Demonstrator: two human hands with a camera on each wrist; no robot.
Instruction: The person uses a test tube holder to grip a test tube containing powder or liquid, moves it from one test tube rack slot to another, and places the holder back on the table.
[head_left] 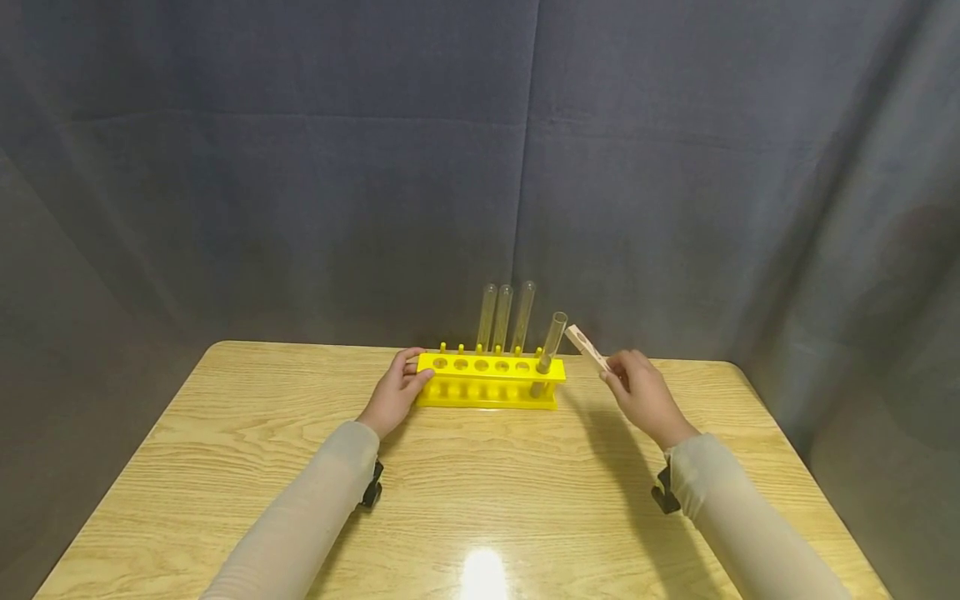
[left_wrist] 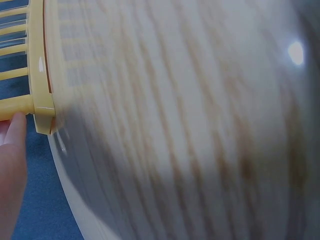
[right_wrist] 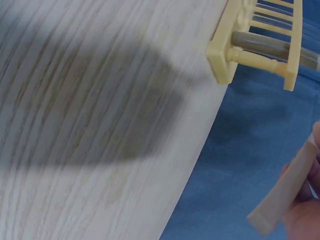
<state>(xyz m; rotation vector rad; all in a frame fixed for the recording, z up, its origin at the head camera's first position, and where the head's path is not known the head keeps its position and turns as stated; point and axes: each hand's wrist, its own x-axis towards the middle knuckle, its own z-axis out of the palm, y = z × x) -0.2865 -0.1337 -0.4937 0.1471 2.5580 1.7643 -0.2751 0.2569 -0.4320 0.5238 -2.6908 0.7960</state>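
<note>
A yellow test tube rack (head_left: 480, 392) stands near the far edge of the table. My left hand (head_left: 396, 390) grips its left end, thumb in front and fingers behind. In the rack's rightmost hole leans an upright test tube (head_left: 553, 337), apparently holding something in its lower part. My right hand (head_left: 641, 392) pinches a wooden test tube holder (head_left: 587, 346), its far end close beside that tube's mouth. Part of the wooden holder (right_wrist: 282, 192) also shows in the right wrist view. The left wrist view shows a finger (left_wrist: 12, 165) against the rack's end post (left_wrist: 15, 106).
Three upside-down test tubes (head_left: 505, 318) sit on the rack's back pegs. A dark grey curtain (head_left: 360, 208) hangs right behind the table's far edge. The wood-grain table (head_left: 480, 483) stretches toward me.
</note>
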